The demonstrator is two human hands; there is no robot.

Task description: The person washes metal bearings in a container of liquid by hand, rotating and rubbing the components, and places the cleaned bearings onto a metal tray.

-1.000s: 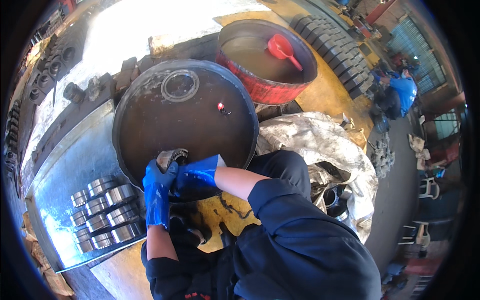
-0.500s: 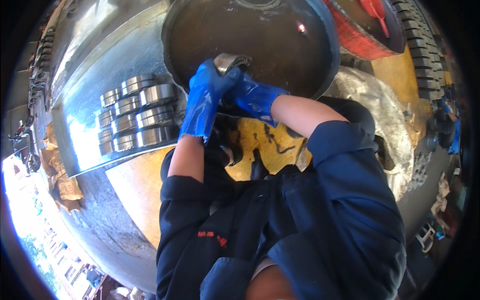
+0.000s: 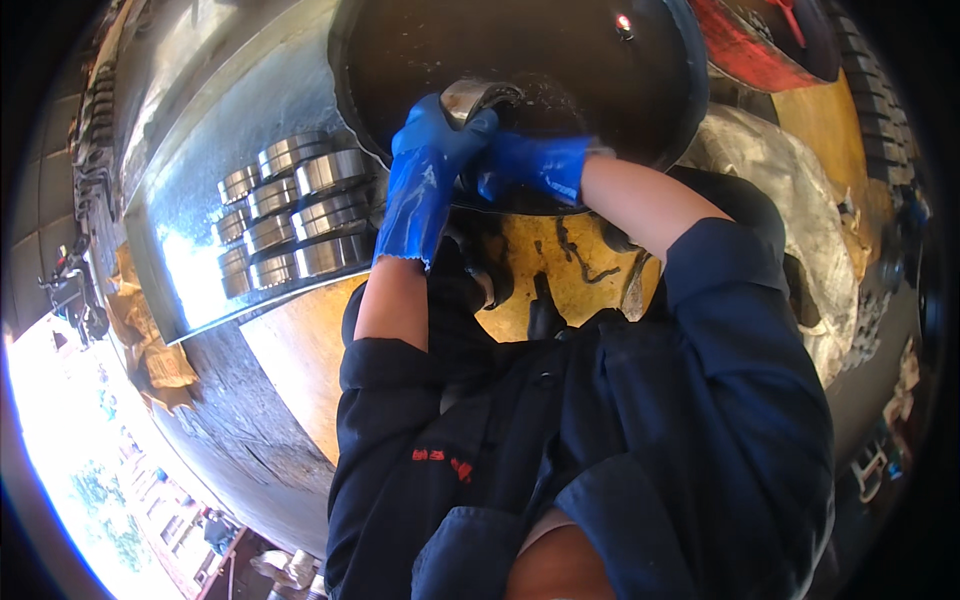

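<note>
My left hand (image 3: 440,135), in a long blue rubber glove, grips a steel bearing ring (image 3: 470,98) by its near left side. The ring is tilted, low over the dark liquid in a wide round black basin (image 3: 692,75). Close beside it, my right hand (image 3: 535,168), gloved in blue too, is curled under the ring's near side. Its fingertips are mostly covered by the left glove, and I cannot make out what they hold. To the left, several shiny steel bearing rings (image 3: 330,215) stand in short stacks on a metal tray (image 3: 165,215).
A red tub (image 3: 745,50) with a red-handled tool stands at the far right beside a black tyre (image 3: 870,110). Pale sheeting (image 3: 770,170) lies right of the basin. Yellow floor (image 3: 570,250) shows between my legs. Crumpled brown paper (image 3: 150,335) lies left of the tray.
The whole view has shifted, so the surroundings sit further right and higher. Both hands stay together at the ring, and ripples and droplets now show in the liquid beside it.
</note>
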